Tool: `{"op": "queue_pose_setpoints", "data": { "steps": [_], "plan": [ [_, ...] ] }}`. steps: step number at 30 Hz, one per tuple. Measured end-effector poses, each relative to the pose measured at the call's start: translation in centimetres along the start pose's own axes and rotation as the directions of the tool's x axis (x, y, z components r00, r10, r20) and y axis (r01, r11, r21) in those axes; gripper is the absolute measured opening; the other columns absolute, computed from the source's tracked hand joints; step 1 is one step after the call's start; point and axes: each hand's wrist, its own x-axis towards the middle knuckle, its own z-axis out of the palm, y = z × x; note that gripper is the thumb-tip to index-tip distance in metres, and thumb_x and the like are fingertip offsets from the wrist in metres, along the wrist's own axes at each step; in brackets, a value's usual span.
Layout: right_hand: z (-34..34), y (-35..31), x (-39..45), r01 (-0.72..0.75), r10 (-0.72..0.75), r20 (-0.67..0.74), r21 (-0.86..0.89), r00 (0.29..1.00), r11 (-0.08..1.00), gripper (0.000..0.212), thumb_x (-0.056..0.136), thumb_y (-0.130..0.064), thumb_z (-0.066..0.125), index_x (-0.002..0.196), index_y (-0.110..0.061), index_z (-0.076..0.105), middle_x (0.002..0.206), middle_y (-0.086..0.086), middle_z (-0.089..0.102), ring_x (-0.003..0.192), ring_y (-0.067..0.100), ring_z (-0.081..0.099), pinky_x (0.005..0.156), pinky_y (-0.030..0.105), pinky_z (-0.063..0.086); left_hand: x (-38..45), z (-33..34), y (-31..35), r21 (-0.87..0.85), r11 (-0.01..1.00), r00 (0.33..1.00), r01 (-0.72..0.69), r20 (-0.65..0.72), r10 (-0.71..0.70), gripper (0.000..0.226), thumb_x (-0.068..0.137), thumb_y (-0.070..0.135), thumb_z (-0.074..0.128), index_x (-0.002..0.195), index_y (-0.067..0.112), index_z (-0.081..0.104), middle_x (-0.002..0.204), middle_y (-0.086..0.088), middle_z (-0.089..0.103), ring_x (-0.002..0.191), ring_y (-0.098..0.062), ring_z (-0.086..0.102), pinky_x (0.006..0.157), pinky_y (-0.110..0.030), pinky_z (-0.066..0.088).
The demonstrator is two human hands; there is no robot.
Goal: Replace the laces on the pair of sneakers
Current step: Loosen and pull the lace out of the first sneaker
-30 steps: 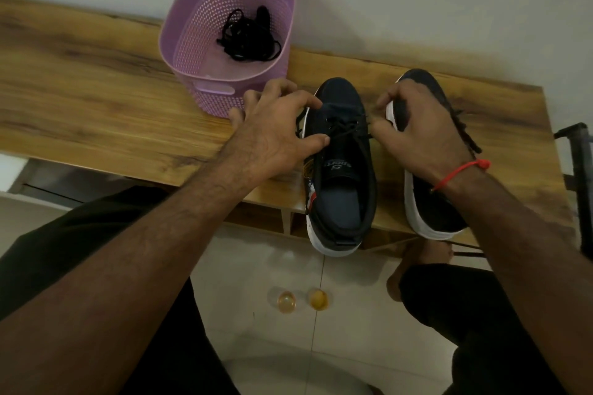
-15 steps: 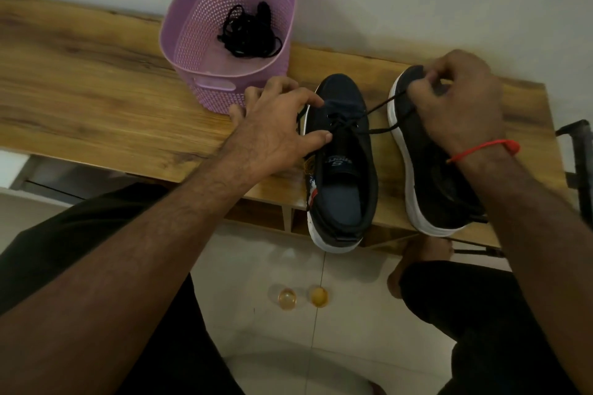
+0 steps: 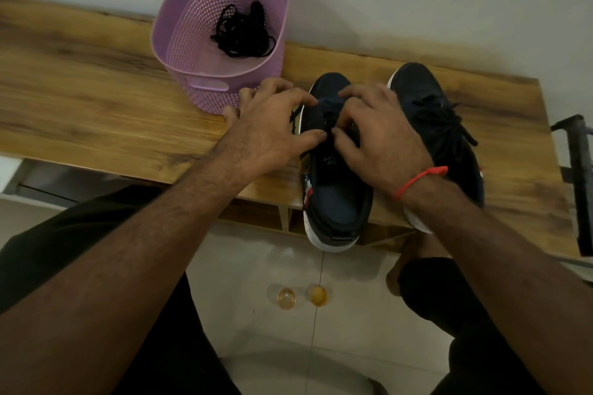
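Two dark navy sneakers with white soles stand side by side on the wooden table [image 3: 96, 99], heels over its front edge. On the left sneaker [image 3: 337, 196] my left hand [image 3: 272, 131] grips the side, thumb by the eyelets. My right hand [image 3: 378, 135] is over the same shoe's lacing and pinches its black lace [image 3: 329, 120] near the tongue. The right sneaker [image 3: 430, 106] is laced with a black lace, partly hidden behind my right wrist. A bundle of black laces [image 3: 242, 32] lies in the purple basket [image 3: 179, 26].
The purple basket stands at the back of the table against the wall, just left of my left hand. A dark metal frame [image 3: 577, 170] is at the right edge. Two small round amber objects [image 3: 301, 297] lie on the tiled floor below.
My right hand, which had pulled the lace out over the right sneaker, has come back left onto the left sneaker's eyelets. My left hand has stayed on the shoe's side.
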Motion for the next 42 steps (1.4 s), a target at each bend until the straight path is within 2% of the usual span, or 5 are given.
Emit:
{"op": "queue_pose_setpoints", "data": {
  "steps": [6, 17, 24, 33, 42],
  "plan": [
    [-3.9, 4.1, 1.5, -0.307, 0.330, -0.211, 0.135, 0.920, 0.942, 0.016, 0.086, -0.019, 0.061, 0.096, -0.006, 0.063, 0.113, 0.014, 0.060, 0.112, 0.027, 0.051, 0.088, 0.020, 0.031, 0.0, -0.2, 0.3, 0.002, 1.000, 1.000, 0.019, 0.016, -0.019, 0.057, 0.080, 0.061, 0.072, 0.133, 0.047, 0.056, 0.147, 0.012, 0.037, 0.133, -0.022, 0.030, 0.095, -0.038, 0.021],
    [0.3, -0.1, -0.1, 0.022, -0.020, 0.049, -0.038, 0.999, 0.999, 0.020, 0.091, -0.029, 0.062, 0.101, -0.011, 0.061, 0.138, 0.010, 0.049, 0.136, 0.031, 0.035, 0.115, 0.041, 0.029, 0.0, -0.1, 0.1, 0.010, 1.000, 1.000, 0.016, 0.013, -0.016, 0.056, 0.082, 0.061, 0.071, 0.134, 0.047, 0.055, 0.146, 0.011, 0.038, 0.130, -0.022, 0.032, 0.091, -0.037, 0.020],
    [-3.1, 4.4, 1.6, -0.364, 0.385, -0.170, 0.144, 0.907, 0.920, 0.016, 0.085, -0.021, 0.059, 0.092, -0.008, 0.061, 0.106, 0.011, 0.059, 0.106, 0.029, 0.053, 0.083, 0.025, 0.034, 0.0, -0.2, 0.2, 0.001, 1.000, 1.000, 0.019, 0.025, -0.020, 0.056, 0.081, 0.061, 0.072, 0.133, 0.047, 0.055, 0.147, 0.012, 0.037, 0.132, -0.022, 0.030, 0.093, -0.037, 0.020],
    [-0.2, 0.1, 0.0, -0.011, 0.022, 0.110, -0.093, 0.994, 0.996, 0.026, 0.090, -0.037, 0.061, 0.107, -0.016, 0.060, 0.146, 0.010, 0.041, 0.142, 0.031, 0.026, 0.118, 0.048, 0.024, 0.1, 0.0, 0.2, 0.024, 1.000, 1.000, 0.018, 0.022, -0.018, 0.057, 0.082, 0.060, 0.071, 0.135, 0.047, 0.054, 0.147, 0.011, 0.038, 0.130, -0.023, 0.032, 0.091, -0.037, 0.020],
    [-3.7, 5.0, 1.4, -0.360, 0.391, -0.244, 0.162, 0.887, 0.919, 0.009, 0.086, -0.021, 0.056, 0.092, -0.014, 0.058, 0.100, 0.004, 0.057, 0.104, 0.025, 0.053, 0.081, 0.022, 0.034, 0.1, -0.1, 0.2, 0.010, 1.000, 0.999, 0.027, 0.026, -0.027, 0.056, 0.081, 0.061, 0.071, 0.133, 0.047, 0.056, 0.148, 0.012, 0.037, 0.133, -0.023, 0.030, 0.093, -0.038, 0.020]
  ]
}}
